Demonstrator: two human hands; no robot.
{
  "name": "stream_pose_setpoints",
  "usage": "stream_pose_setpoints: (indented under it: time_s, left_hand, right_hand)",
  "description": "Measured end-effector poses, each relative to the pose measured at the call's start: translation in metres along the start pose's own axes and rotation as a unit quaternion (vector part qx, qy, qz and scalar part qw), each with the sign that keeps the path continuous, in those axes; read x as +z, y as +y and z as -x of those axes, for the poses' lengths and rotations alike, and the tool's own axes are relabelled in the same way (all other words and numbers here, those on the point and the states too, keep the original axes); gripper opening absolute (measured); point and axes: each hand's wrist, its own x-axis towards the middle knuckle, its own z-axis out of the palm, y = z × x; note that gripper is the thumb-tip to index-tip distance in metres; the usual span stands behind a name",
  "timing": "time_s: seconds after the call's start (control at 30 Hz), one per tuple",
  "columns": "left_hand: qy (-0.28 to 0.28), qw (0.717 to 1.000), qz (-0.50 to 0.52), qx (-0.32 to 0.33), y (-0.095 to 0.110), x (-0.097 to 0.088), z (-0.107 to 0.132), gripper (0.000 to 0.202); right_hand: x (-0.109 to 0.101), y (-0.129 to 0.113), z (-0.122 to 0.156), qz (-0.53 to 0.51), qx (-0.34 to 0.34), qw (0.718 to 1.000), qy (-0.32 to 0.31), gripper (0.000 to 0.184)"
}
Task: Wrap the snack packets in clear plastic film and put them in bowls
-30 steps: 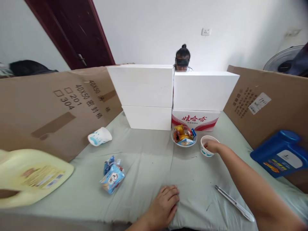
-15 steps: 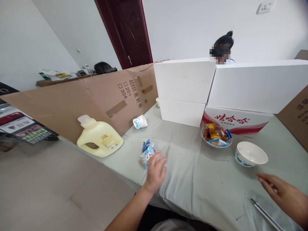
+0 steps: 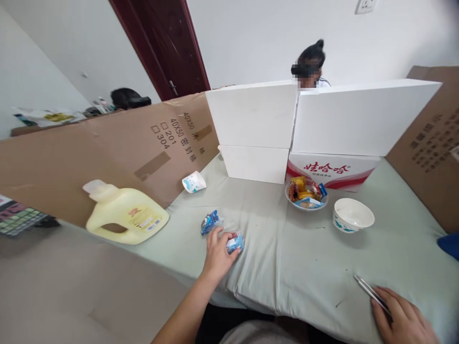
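Observation:
My left hand (image 3: pixel 217 255) is on the table with thumb and fingers closed around a small light-blue snack packet (image 3: pixel 235 243). Just beyond those fingers lies a darker blue wrapped snack (image 3: pixel 210 222), with clear wrapping beside it. At the lower right, my right hand (image 3: pixel 403 313) has its fingers closed over slim silver tongs (image 3: pixel 369 289), whose tips point away to the left. The far end of the tongs is hidden under the hand. A bowl of wrapped snacks (image 3: pixel 307 206) and a white paper bowl (image 3: pixel 353 215) stand farther off, between the hands.
A pale yellow jug (image 3: pixel 143 217) lies on its side at the left. Beyond it a paper cup (image 3: pixel 194 182) is tipped over. White boxes (image 3: pixel 254 117) and cardboard panels (image 3: pixel 143 138) wall the table (image 3: pixel 287 258). A person (image 3: pixel 310 64) is behind the boxes.
My left hand has closed on the light-blue packet, which is now apart from the darker blue snack. My right hand has moved down onto the tongs. The view has shifted right.

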Motion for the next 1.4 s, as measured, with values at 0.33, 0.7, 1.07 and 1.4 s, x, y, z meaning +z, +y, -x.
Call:
stream_pose_setpoints:
  time_s: [0.33, 0.7, 1.07, 1.4]
  left_hand:
    - [0.022, 0.93, 0.162, 0.33, 0.099, 0.051, 0.01, 0.033]
    - [0.036, 0.837, 0.227, 0.496, 0.109, 0.069, 0.055, 0.018]
    - [-0.001, 0.848, 0.271, 0.456, 0.108, 0.065, 0.052, 0.018]
    - [-0.111, 0.864, 0.431, 0.236, 0.1, 0.081, 0.036, 0.035]
  right_hand:
    - [-0.015, -0.023, -0.004, 0.033, 0.011, 0.999, -0.019, 0.038]
    - [-0.023, -0.048, -0.025, -0.052, -0.018, 0.998, -0.027, 0.029]
    - [-0.028, -0.112, -0.072, -0.068, -0.16, 0.975, -0.14, 0.028]
    - [-0.019, -0.075, -0.046, -0.076, -0.048, 0.995, -0.031, 0.03]
